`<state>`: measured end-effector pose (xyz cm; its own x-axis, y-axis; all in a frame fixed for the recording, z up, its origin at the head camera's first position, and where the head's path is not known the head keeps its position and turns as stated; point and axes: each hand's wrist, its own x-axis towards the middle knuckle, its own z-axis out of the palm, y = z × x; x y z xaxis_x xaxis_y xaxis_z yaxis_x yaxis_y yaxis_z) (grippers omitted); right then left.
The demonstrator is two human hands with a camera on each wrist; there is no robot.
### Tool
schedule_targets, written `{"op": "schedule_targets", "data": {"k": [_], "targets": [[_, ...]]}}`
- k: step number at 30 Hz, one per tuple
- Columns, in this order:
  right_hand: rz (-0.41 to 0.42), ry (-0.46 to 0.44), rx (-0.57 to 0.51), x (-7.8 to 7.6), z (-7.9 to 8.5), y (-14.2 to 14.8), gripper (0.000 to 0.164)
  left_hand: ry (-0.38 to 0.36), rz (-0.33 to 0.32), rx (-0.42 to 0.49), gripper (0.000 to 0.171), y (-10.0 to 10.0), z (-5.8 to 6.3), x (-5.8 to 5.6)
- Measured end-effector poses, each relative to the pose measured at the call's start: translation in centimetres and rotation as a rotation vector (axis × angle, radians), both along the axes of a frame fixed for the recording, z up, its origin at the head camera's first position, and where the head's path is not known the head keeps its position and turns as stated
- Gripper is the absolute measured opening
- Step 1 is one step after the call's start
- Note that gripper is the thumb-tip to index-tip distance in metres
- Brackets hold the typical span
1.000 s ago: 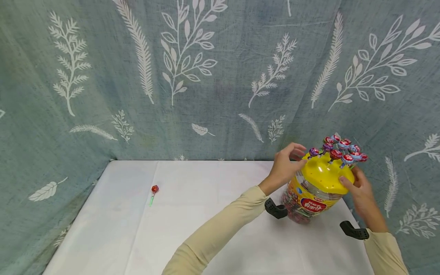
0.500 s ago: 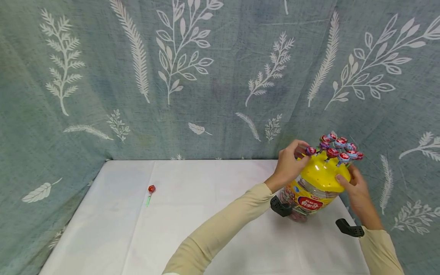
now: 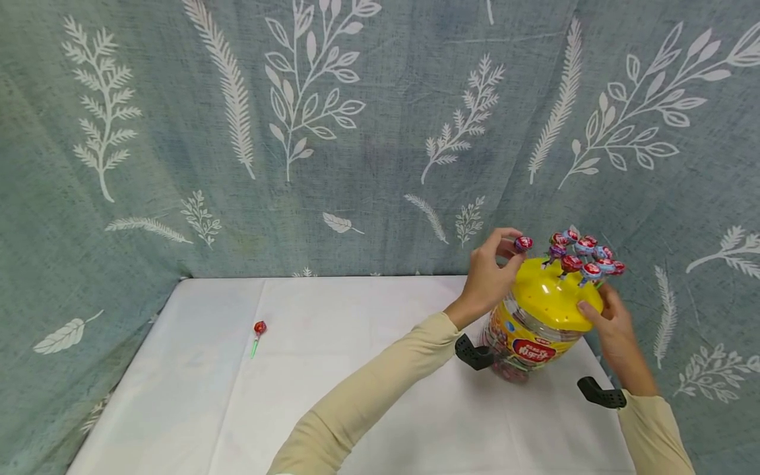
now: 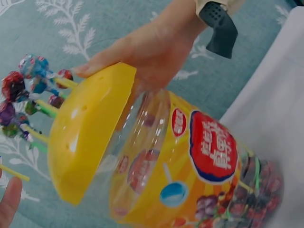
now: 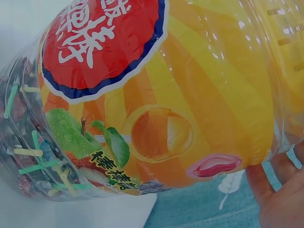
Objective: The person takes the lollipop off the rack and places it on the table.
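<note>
- Head view: the white cloth-covered surface (image 3: 332, 409) bears a clear plastic, yellow-labelled jar (image 3: 534, 351).
- Domed yellow plastic lid (image 3: 547, 300): right hand (image 3: 619, 333), grip closed round its edge.
- Red-purple wrapped lollipop (image 3: 523, 244): just pulled clear of the lid, pinched in the left hand's (image 3: 488, 274) grip; one removal looks done.

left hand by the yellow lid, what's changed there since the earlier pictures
The left hand has taken hold of a round lollipop in a purple-and-red wrapper and lifted it clear of the yellow domed lid, up and to the left. Unchanged: the right hand still holds the lid, the other round wrapped lollipops stand in it, and the red lollipop with the green stick lies on the white table.
</note>
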<state>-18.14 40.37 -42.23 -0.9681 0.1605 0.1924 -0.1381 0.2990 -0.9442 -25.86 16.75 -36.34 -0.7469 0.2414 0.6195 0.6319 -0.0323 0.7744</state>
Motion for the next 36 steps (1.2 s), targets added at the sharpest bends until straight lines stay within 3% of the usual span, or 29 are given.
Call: {"op": "schedule_targets", "data": {"k": [5,21,29,36], "targets": [[0.011,0.023,-0.042,-0.1,-0.1,0.0,0.064,-0.006,0.002,0.013,0.028,-1.8,-0.1,-0.2],[-0.007,-0.013,-0.024,0.1,0.0,-0.2,0.066,-0.059,-0.013,0.069,0.032,-7.2,-0.5,0.4],[-0.001,0.003,-0.068,0.0,0.0,-0.3,0.064,-0.097,-0.061,0.088,0.032,-10.0,1.2,2.1],[0.018,0.045,-0.116,-0.1,-0.2,-0.3,0.062,-0.113,-0.021,0.048,0.032,-12.4,0.4,2.2]]}}
